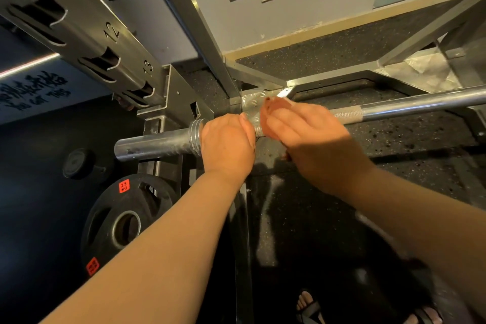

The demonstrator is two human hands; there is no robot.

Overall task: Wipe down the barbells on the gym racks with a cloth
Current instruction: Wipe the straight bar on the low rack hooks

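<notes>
A steel barbell lies across the rack, its thick sleeve pointing left. My left hand grips the bar right beside the ribbed collar. My right hand is just to the right of it, fingers curled over the knurled part of the shaft. A reddish-brown cloth is held under those fingers against the bar; most of it is hidden by the hand. The two hands are almost touching.
A rack upright with slots numbered 12 and 13 slants across the upper left. A black 2.5 kg plate hangs at the lower left. The rack's steel base frame rests on speckled rubber flooring. My sandalled feet show at the bottom.
</notes>
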